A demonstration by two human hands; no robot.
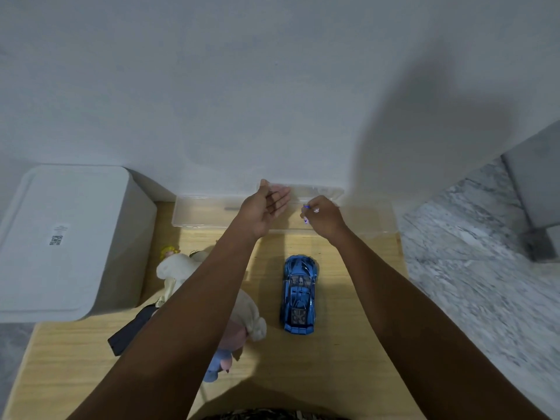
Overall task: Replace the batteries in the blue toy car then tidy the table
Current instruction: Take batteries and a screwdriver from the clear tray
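Hands (266, 207) beyond blue toy car (299, 294); apart

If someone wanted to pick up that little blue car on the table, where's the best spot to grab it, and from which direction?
Probably from above, pinching across its narrow middle. The blue toy car stands on its wheels on the wooden table, lengthwise away from the person, with both long sides clear. Fingers can close on its flanks. The right hand is nearer, though it already holds something small.
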